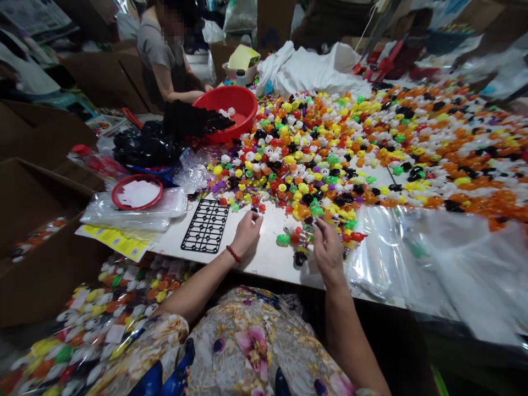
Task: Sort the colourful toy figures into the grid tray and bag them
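My left hand (246,235), with a red bead bracelet at the wrist, is closed in a pinch over the white tabletop (264,250). A tiny dark piece shows at its fingertips, too small to name. To its left lies a black plastic grid (205,226) with round knobs. My right hand (329,250) is also closed, thumb against fingers, at the near edge of the heap of small colourful plastic toys (297,159). What it pinches is hidden among the toys. Just left of it sits a loose cluster with a green toy (283,240) and a black toy (300,257).
Clear plastic bags (383,247) cover the table's right front. At left are a small red basket (137,192) with white paper, stacked bags, and a black bag (144,144). Beyond stands a red basin (231,113) beside another person (159,55). Bagged toys (103,313) lie below left.
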The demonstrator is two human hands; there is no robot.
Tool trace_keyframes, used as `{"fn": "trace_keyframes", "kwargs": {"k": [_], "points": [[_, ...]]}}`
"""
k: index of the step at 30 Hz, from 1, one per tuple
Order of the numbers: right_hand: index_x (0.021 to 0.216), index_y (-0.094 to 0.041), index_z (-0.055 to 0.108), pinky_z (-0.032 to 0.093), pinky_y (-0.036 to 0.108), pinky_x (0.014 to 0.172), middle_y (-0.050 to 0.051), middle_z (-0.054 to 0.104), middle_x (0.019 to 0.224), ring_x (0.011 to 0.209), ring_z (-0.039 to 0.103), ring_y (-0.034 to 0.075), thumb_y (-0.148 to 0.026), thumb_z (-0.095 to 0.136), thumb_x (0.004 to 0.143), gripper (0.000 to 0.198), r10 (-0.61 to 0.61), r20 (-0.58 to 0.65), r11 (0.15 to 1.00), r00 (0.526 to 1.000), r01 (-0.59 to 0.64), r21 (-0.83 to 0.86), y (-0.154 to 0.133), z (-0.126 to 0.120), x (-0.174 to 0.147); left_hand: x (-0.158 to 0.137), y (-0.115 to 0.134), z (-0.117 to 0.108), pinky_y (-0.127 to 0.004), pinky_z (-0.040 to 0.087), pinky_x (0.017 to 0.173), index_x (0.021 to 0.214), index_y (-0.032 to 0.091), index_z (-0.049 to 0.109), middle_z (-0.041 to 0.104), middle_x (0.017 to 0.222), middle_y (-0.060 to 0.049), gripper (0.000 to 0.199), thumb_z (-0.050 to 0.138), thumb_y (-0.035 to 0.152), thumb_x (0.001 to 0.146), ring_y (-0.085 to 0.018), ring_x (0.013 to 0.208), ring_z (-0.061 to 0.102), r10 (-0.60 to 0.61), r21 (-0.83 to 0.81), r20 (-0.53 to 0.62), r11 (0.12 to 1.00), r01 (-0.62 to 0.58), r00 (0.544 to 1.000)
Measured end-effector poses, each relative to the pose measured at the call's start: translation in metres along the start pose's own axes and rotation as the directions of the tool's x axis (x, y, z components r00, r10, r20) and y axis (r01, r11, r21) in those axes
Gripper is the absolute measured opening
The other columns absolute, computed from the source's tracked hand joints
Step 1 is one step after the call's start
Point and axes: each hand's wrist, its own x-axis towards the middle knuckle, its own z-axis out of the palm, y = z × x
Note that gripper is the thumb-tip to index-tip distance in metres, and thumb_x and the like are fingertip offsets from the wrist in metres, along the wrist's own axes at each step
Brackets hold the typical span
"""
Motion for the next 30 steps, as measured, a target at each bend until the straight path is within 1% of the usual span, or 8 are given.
{"fn": "trace_keyframes", "kwargs": {"k": [3,7,10,13,19,22,26,30], "points": [[0.118,-0.016,0.065,0.039,0.057,0.104,0.019,0.062,0.122,0.117,0.053,0.034,-0.041,0.052,0.093,0.038,-0.168,-0.102,0.968,0.981,0.144,-0.207,0.011,0.000,0.009,0.021,-0.004,-0.006,-0.035,0.046,0.087,0.101,0.019,0.057,0.058,0.109,-0.011,0.020,0.062,0.020,0.082,-0.023,0.097,0.058,0.109,0.209,-0.083,0.974,-0.090,0.991],[0.129,-0.020,0.060,0.043,0.055,0.105,0.016,0.063,0.123,0.117,0.055,0.030,-0.028,0.046,0.095,0.038,-0.297,0.124,0.939,0.947,0.313,-0.145,0.004,0.029,-0.012,0.026,-0.006,-0.008,-0.037,0.046,0.085,0.099,0.018,0.059,0.060,0.100,-0.011,0.021,0.056,0.011,0.080,-0.025,0.095,0.059,0.079,0.359,0.040,0.929,-0.088,0.996],[0.135,-0.020,0.056,0.043,0.055,0.108,0.015,0.062,0.131,0.123,0.053,0.030,-0.017,0.043,0.093,0.044,-0.329,0.251,0.927,0.910,0.363,-0.099,-0.002,0.055,-0.035,0.007,-0.001,-0.004,-0.033,0.046,0.077,0.094,0.019,0.058,0.061,0.082,-0.005,0.010,0.056,0.020,0.084,-0.021,0.079,0.059,0.020,0.240,0.097,0.970,-0.043,0.995],[0.136,-0.018,0.056,0.045,0.052,0.108,0.014,0.063,0.131,0.126,0.053,0.028,-0.010,0.038,0.090,0.049,-0.345,0.263,0.923,0.901,0.377,-0.081,0.005,0.069,-0.041,-0.013,0.007,0.003,-0.028,0.046,0.071,0.088,0.021,0.058,0.062,0.076,0.000,0.012,0.054,0.032,0.087,-0.017,0.072,0.057,0.077,-0.007,0.330,0.997,-0.079,0.941],[0.122,-0.015,0.062,0.056,0.044,0.091,0.015,0.072,0.108,0.100,0.067,0.026,-0.013,0.042,0.083,0.044,-0.292,0.171,0.943,0.941,0.313,-0.114,0.041,0.053,-0.021,0.009,0.031,0.035,-0.030,0.048,0.085,0.105,0.021,0.062,0.067,0.095,-0.004,0.025,0.039,0.022,0.095,-0.018,0.090,0.061,0.320,0.026,0.324,0.938,-0.346,0.890],[0.118,-0.017,0.063,0.056,0.044,0.087,0.014,0.072,0.105,0.096,0.067,0.027,-0.019,0.044,0.083,0.040,-0.266,0.185,0.945,0.946,0.294,-0.141,0.058,0.039,-0.014,0.036,0.046,0.056,-0.030,0.047,0.091,0.109,0.017,0.064,0.066,0.115,-0.008,0.025,0.055,0.014,0.086,-0.021,0.106,0.059,0.424,0.198,0.553,0.770,-0.607,0.717],[0.117,-0.018,0.063,0.054,0.043,0.087,0.013,0.071,0.103,0.097,0.066,0.028,-0.034,0.045,0.085,0.040,-0.166,0.229,0.951,0.959,0.217,-0.222,0.079,0.031,-0.002,0.064,0.058,0.075,-0.025,0.048,0.073,0.113,0.017,0.066,0.064,0.122,-0.006,0.026,0.055,0.017,0.089,-0.017,0.096,0.063,0.358,0.325,0.688,0.625,-0.709,0.631],[0.122,-0.021,0.060,0.054,0.043,0.086,0.012,0.070,0.107,0.101,0.065,0.029,-0.039,0.043,0.085,0.045,-0.093,0.291,0.940,0.952,0.181,-0.291,0.087,0.028,0.009,0.069,0.059,0.083,-0.026,0.046,0.064,0.119,0.019,0.062,0.059,0.128,-0.007,0.029,0.053,0.020,0.091,-0.017,0.088,0.063,0.339,0.387,0.676,0.592,-0.707,0.654]]}}
